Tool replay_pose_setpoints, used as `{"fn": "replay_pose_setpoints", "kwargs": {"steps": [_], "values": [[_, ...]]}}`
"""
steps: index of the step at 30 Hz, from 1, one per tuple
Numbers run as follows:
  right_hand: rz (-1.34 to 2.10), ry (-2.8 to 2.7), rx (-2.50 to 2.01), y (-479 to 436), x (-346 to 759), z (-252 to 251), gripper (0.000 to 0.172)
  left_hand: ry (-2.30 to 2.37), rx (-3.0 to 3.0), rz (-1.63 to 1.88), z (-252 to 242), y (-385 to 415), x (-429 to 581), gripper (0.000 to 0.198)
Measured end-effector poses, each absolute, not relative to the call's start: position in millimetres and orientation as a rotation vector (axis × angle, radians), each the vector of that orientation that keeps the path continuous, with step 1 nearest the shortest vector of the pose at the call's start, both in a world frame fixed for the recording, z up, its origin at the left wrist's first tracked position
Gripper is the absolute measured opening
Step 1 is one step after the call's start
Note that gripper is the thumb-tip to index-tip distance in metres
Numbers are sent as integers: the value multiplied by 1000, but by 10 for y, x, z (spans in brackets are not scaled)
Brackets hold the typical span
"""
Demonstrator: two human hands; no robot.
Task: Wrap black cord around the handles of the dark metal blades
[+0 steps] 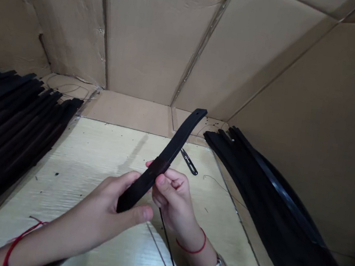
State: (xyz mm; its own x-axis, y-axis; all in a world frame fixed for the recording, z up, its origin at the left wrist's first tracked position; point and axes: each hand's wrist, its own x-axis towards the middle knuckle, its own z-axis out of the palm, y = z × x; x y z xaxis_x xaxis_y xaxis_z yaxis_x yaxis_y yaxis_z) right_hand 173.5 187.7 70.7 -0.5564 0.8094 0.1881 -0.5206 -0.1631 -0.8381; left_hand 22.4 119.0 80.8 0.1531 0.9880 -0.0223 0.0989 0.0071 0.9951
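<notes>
A long black strap [161, 161] with a hole near its far end rises diagonally across the middle of the view. My left hand [98, 210] is shut on its lower end, between thumb and fingers. My right hand [172, 195] pinches the strap higher up, near its middle, with the fingertips. Just beyond the right hand, a small dark slotted clip [189, 161] lies on the wooden tabletop [73, 180]. A thin black cord [166, 245] runs down from under my right hand.
Several black straps lie stacked in a pile [8, 128] at the left and in a curved pile [269, 202] at the right. Cardboard walls [153, 38] rise behind and beside the light wooden tabletop. Thin wires lie near its back edge.
</notes>
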Motion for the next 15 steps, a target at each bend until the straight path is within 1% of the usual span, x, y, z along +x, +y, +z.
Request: {"fn": "replay_pose_setpoints", "kwargs": {"steps": [2,3,6,8,11,13,15], "values": [[1886,-1181,-336,1881,1724,709,24,1220,1366,1040,841,1186,250,22],[1920,-1191,-297,1877,1722,711,23,1146,1321,1020,859,1183,262,19],[1955,-1203,-225,1849,1725,715,20,809,1096,922,893,1171,274,19],[1890,-1221,-235,1828,1731,710,15,567,934,894,881,1167,269,17],[1752,-1281,-313,1815,1737,689,19,299,752,858,837,1180,271,13],[1683,-1309,-390,1824,1738,674,22,425,795,893,820,1197,289,15],[1638,-1309,-444,1837,1733,668,21,702,898,981,819,1212,313,22]]}}
